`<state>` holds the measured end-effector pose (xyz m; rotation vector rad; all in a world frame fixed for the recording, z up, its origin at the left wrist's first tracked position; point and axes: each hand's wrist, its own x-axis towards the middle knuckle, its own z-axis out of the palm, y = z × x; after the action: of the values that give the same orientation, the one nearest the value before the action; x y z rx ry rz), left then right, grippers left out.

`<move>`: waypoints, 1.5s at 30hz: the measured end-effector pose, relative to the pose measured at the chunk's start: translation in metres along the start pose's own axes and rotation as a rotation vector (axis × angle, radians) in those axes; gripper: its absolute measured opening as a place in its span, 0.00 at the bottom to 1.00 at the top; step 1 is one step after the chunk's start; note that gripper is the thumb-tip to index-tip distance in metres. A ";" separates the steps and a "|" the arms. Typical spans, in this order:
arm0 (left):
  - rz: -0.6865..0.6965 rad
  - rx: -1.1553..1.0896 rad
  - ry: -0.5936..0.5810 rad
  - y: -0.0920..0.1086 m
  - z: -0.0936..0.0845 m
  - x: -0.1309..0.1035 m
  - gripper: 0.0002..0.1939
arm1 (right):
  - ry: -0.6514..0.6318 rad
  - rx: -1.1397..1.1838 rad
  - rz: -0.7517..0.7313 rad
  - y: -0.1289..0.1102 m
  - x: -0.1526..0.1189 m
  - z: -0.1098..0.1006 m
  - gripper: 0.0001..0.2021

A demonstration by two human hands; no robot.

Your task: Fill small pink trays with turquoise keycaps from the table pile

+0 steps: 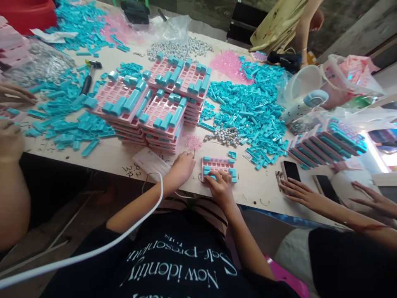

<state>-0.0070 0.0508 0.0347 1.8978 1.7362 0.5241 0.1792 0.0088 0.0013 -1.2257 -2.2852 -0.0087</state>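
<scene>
Now, left hand [183,164]: fingertips bunched together just beside a small heap of pink bits [192,142]; whether they pinch anything is too small to tell.
Right hand [221,188]: fingers bent down onto the near side of the small pink frame, touching its blue parts; whether they clamp it is unclear.
Small pink frame [218,164]: flat on the bench [248,188] near its front edge, right of the left hand, blue pieces set in it.
Stacked pink frames [164,111]: beyond the left hand, blue pieces on top.
White device [149,162]: on the bench, partly behind the left forearm.
Metal bits [223,135]: beyond the small pink frame, beside the large blue pile [257,103].
Hammer [88,78]: among blue pieces, left of the stacks.
Co-worker's hand [296,191]: at the right, by a dark phone [290,170].
</scene>
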 end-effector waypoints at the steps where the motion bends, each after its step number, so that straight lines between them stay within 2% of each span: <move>1: 0.014 -0.126 -0.016 -0.001 -0.002 -0.005 0.08 | -0.008 0.013 0.012 0.000 0.000 0.000 0.07; 4: -0.005 -0.518 -0.093 -0.003 -0.004 -0.018 0.11 | 0.013 0.117 0.061 0.002 0.000 0.002 0.06; 6: -0.034 -0.687 -0.162 -0.002 -0.004 -0.027 0.14 | 0.039 0.191 0.072 0.004 -0.002 0.003 0.07; 8: -0.057 -0.734 -0.204 0.001 -0.004 -0.034 0.15 | 0.072 0.244 0.092 0.004 -0.004 0.003 0.07; 12: -0.067 -0.699 -0.211 0.009 -0.001 -0.047 0.17 | 0.139 0.343 0.157 -0.001 -0.008 -0.003 0.10; 18: -0.069 -0.775 -0.271 0.010 0.016 -0.056 0.24 | 0.072 0.397 0.038 -0.004 -0.012 -0.013 0.11; 25: -0.022 -0.659 -0.231 0.012 0.026 -0.056 0.20 | 0.003 0.335 0.030 -0.001 -0.008 -0.014 0.07; 29: 0.064 -0.313 -0.026 0.009 0.030 -0.056 0.15 | -0.014 0.219 0.066 0.005 -0.003 -0.012 0.08; 31: 0.117 -0.194 0.029 0.006 0.031 -0.055 0.12 | -0.023 0.172 0.064 0.008 -0.002 -0.011 0.08; 39: 0.185 -0.102 0.004 0.003 0.034 -0.051 0.12 | -0.029 0.131 0.011 0.011 -0.001 -0.007 0.09; 45: 0.180 -0.069 -0.019 0.004 0.036 -0.051 0.11 | -0.110 0.035 -0.070 0.007 0.002 -0.012 0.10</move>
<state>0.0125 -0.0044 0.0113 2.0138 1.5243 0.6225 0.1890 0.0111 0.0103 -1.1539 -2.4118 0.0751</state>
